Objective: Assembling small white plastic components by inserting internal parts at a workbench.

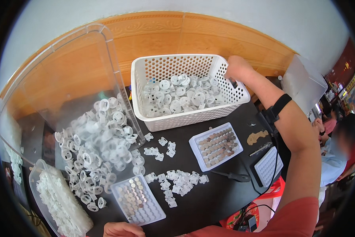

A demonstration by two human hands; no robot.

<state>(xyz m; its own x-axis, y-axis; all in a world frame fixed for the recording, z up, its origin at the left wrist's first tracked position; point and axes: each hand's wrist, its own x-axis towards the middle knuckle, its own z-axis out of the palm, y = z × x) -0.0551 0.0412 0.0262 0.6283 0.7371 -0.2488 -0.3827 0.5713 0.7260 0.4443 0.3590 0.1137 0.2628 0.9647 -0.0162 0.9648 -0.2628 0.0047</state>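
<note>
On my dark counter [209, 201], a clear bin [119, 79] is left of the white basket [193, 119]. Two trays [155, 214] lie nearer me than the basket. My right hand [238, 70] grips the basket's right rim; my left hand [123, 230], nearer me than the basket, is cut off, its state unclear. A screwdriver [237, 177] lies before the basket, white round pieces [180, 91] inside it.
</note>
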